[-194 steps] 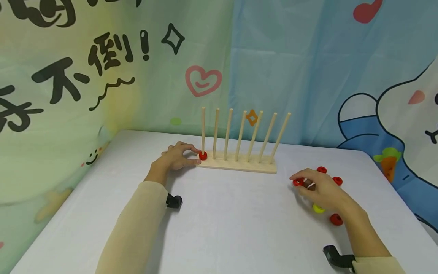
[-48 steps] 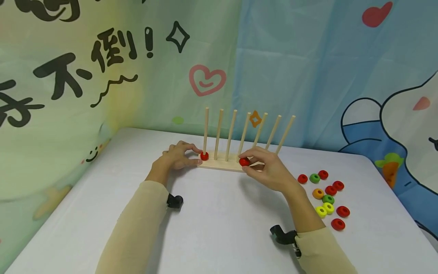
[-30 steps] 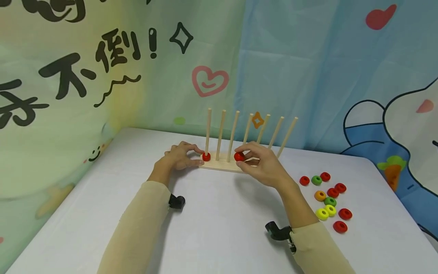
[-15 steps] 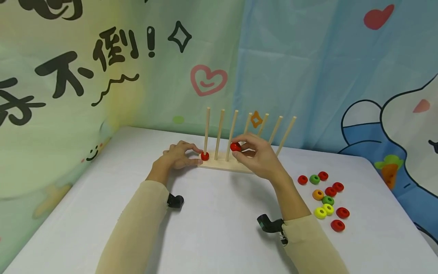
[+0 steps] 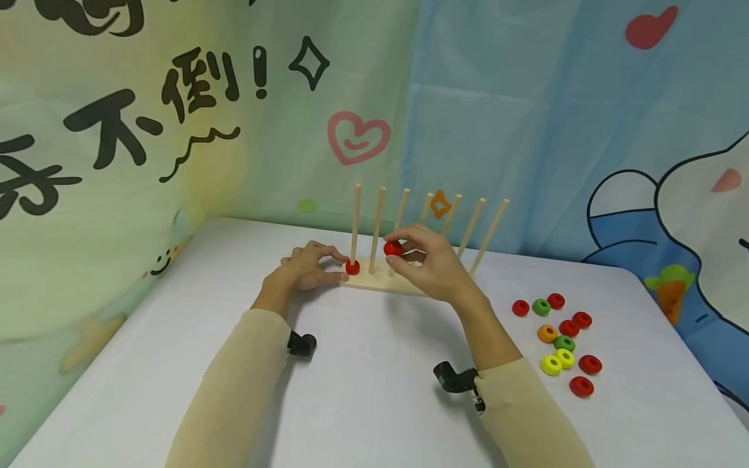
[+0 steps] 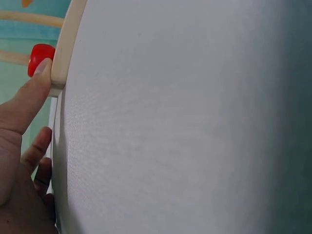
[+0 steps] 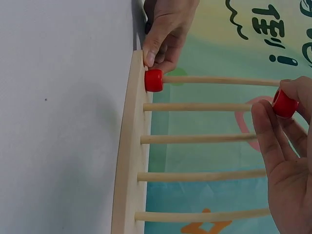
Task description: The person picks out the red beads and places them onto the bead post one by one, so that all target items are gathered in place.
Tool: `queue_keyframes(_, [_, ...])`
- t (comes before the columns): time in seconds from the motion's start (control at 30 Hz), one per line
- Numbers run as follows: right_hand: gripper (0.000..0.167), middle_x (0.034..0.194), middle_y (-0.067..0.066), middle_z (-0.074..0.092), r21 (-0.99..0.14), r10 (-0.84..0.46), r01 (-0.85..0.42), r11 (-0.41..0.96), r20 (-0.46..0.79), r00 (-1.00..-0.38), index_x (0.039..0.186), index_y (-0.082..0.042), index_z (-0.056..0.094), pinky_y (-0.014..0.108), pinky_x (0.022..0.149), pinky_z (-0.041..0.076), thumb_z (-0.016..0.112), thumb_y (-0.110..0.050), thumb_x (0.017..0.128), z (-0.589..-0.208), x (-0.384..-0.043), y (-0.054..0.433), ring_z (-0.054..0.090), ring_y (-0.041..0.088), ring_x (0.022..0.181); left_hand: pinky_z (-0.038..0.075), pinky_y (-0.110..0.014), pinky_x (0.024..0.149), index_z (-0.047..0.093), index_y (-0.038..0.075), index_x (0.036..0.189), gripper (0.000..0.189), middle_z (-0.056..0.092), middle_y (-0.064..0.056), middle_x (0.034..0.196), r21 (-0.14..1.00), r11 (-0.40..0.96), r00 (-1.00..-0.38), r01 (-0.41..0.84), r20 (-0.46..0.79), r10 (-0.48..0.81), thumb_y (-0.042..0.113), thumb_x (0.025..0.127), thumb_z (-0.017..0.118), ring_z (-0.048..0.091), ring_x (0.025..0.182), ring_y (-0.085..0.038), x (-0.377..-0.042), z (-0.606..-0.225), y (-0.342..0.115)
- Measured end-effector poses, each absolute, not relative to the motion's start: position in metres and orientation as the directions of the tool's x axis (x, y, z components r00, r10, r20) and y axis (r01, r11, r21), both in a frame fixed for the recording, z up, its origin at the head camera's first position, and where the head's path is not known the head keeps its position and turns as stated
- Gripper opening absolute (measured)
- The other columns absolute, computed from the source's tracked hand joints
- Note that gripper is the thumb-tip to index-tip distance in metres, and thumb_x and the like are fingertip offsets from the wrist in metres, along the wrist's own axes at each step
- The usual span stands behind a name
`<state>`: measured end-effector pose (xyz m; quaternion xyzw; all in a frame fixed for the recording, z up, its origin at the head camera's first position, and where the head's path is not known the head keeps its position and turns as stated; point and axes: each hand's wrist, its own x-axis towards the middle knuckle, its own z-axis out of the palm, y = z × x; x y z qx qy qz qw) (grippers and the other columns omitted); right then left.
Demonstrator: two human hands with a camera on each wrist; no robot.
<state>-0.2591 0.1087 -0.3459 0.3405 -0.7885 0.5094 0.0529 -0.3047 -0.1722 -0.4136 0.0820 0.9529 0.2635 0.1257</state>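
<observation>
A light wooden peg rack [image 5: 380, 282] with a row of upright pegs stands at the back of the white table. My left hand [image 5: 304, 266] holds its left end between thumb and index finger. Right beside those fingertips, a red bead [image 5: 352, 267] sits at the foot of the leftmost peg; the right wrist view shows it against the base. My right hand [image 5: 430, 259] pinches a second red bead [image 7: 285, 103] between thumb and fingers, raised well above the base. In the head view that bead overlaps the third peg, and the hand hides the lower parts of several pegs.
Loose beads lie to the right on the table: several red ones [image 5: 582, 387], an orange one [image 5: 547, 333], two green ones [image 5: 541, 307] and two yellow ones [image 5: 551, 364]. A printed cloth [image 5: 486, 130] hangs behind the table's back edge.
My right hand has carried a red bead from the group on the right to the rack, then leftward and slightly up along the pegs. My left hand has stayed at the rack's left end.
</observation>
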Motion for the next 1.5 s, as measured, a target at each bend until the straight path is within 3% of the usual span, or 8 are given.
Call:
queue_keyframes(0.27, [0.030, 0.116, 0.010, 0.067, -0.742, -0.485, -0.625, 0.243, 0.465, -0.741, 0.122, -0.005, 0.069, 0.036, 0.087, 0.060, 0.073, 0.000, 0.093, -0.341, -0.262, 0.101, 0.070, 0.023, 0.095, 0.025, -0.067, 0.111, 0.064, 0.042, 0.134, 0.049, 0.035, -0.004, 0.160, 0.531, 0.843, -0.955, 0.087, -0.197, 0.223, 0.059, 0.088, 0.073, 0.030, 0.143, -0.044, -0.304, -0.412, -0.171])
queue_keyframes(0.63, [0.026, 0.116, 0.012, 0.063, -0.788, -0.458, -0.588, 0.185, 0.460, -0.761, 0.118, -0.003, 0.071, 0.037, 0.091, 0.059, 0.072, 0.002, 0.093, -0.341, -0.265, 0.085, 0.067, 0.028, 0.097, 0.025, -0.067, 0.111, 0.063, 0.041, 0.134, 0.051, 0.036, -0.005, 0.160, 0.526, 0.845, -0.949, 0.096, -0.208, 0.237, 0.061, 0.088, 0.072, 0.029, 0.144, -0.043, -0.303, -0.411, -0.172])
queue_keyframes(1.0, [0.031, 0.120, 0.009, 0.060, -0.758, -0.477, -0.632, 0.163, 0.500, -0.723, 0.127, -0.007, 0.069, 0.038, 0.093, 0.059, 0.069, -0.002, 0.096, -0.335, -0.269, 0.076, 0.069, 0.029, 0.103, 0.024, -0.067, 0.113, 0.063, 0.043, 0.133, 0.050, 0.035, -0.004, 0.161, 0.525, 0.847, -0.951, 0.083, -0.213, 0.226, 0.062, 0.087, 0.072, 0.028, 0.145, -0.042, -0.303, -0.411, -0.173])
queue_keyframes(1.5, [0.032, 0.121, 0.012, 0.058, -0.699, -0.386, -0.694, 0.173, 0.600, -0.701, 0.126, -0.007, 0.070, 0.034, 0.082, 0.062, 0.073, -0.006, 0.094, -0.325, -0.275, 0.056, 0.072, 0.025, 0.088, 0.025, -0.068, 0.112, 0.064, 0.044, 0.132, 0.049, 0.036, -0.004, 0.160, 0.516, 0.853, -0.950, 0.081, -0.220, 0.223, 0.062, 0.087, 0.073, 0.030, 0.143, -0.042, -0.305, -0.411, -0.171])
